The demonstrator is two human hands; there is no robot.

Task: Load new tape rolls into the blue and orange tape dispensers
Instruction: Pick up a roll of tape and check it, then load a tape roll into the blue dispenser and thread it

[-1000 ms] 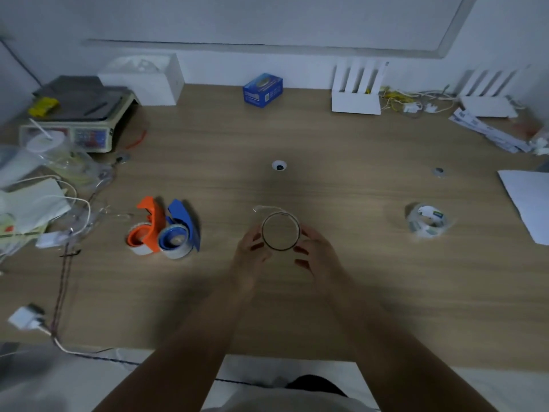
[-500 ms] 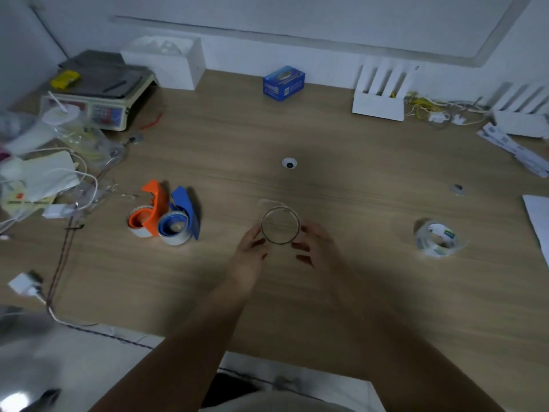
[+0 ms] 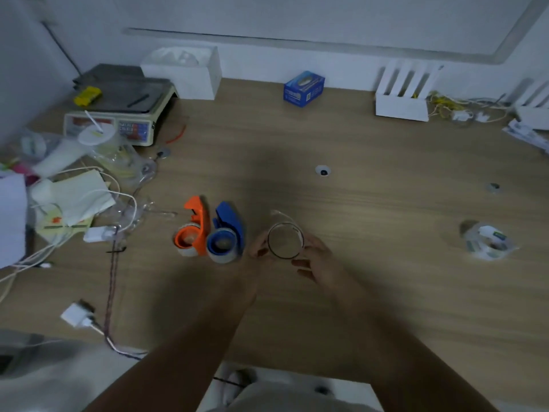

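A clear tape roll (image 3: 300, 233) stands on edge between my two hands, its hole facing me and a loose end curling up from its top. My left hand (image 3: 258, 248) grips its left rim and my right hand (image 3: 315, 260) grips its right rim. Just left of my hands lie the blue tape dispenser (image 3: 227, 233) and the orange tape dispenser (image 3: 193, 230), side by side on the wooden table (image 3: 371, 292), each with a roll in it. Another clear tape roll in wrapping (image 3: 487, 242) lies far to the right.
A weighing scale (image 3: 118, 114), plastic bags, papers and cables (image 3: 110, 292) crowd the left side. A white box (image 3: 184, 72), a blue box (image 3: 303, 89) and a white slotted rack (image 3: 404, 93) stand along the back wall. A small round cap (image 3: 323, 171) sits mid-table.
The view has swung left, so everything sits further right in frame. Both hands keep the same hold on the roll, now closer to the blue dispenser.
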